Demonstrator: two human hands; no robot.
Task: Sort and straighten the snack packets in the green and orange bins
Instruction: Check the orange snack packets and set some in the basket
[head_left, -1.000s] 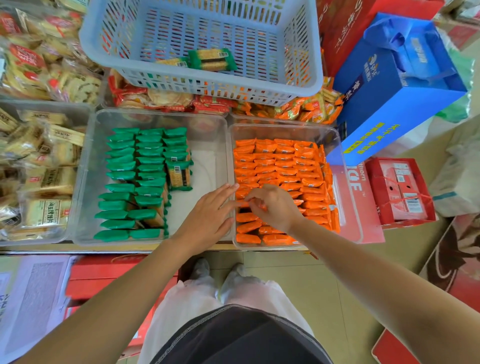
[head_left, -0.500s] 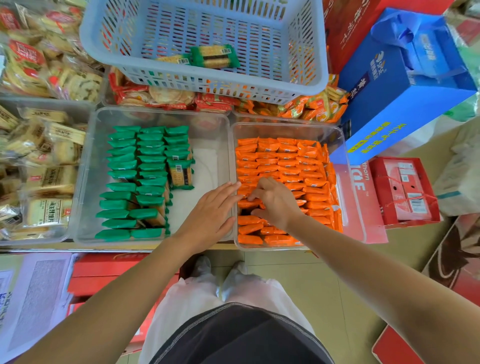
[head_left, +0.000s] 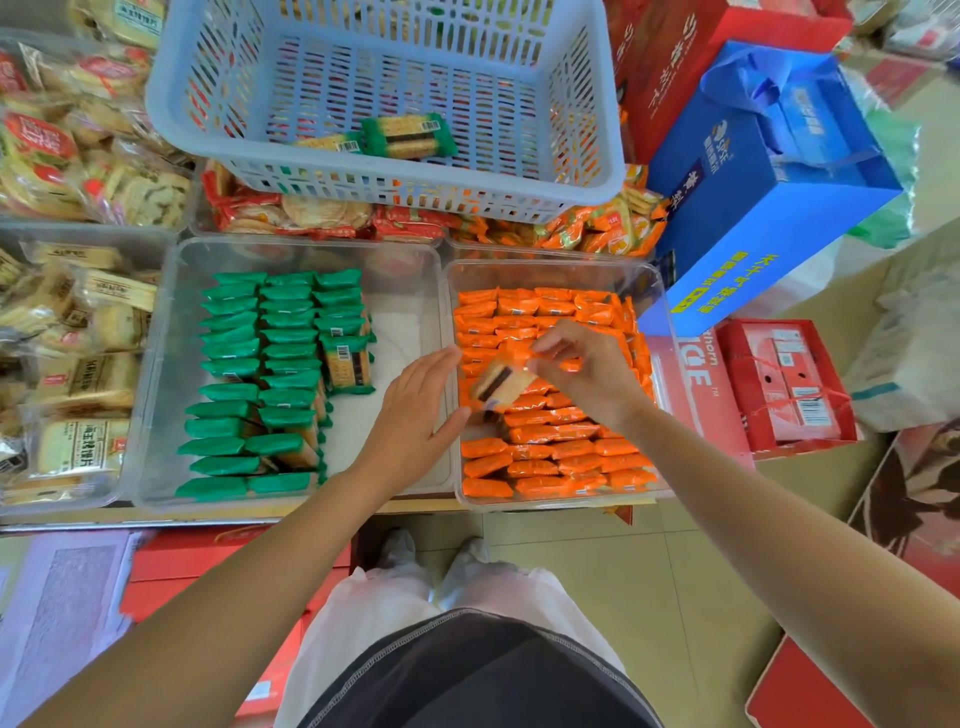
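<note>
The right hand (head_left: 587, 371) pinches one orange biscuit packet (head_left: 501, 384) by its end, holding it tilted just above the packed rows in the orange bin (head_left: 550, 267). The left hand (head_left: 415, 415) is spread flat, fingers straight, over the edge where that bin meets the green bin (head_left: 306, 247), whose green packets (head_left: 260, 364) lie in columns.

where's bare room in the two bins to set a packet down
Green bin: a bare strip between the green packets and its right wall; the left hand is over its near end. Orange bin: packed wall to wall. Basket floor: mostly bare behind two packets.
</note>
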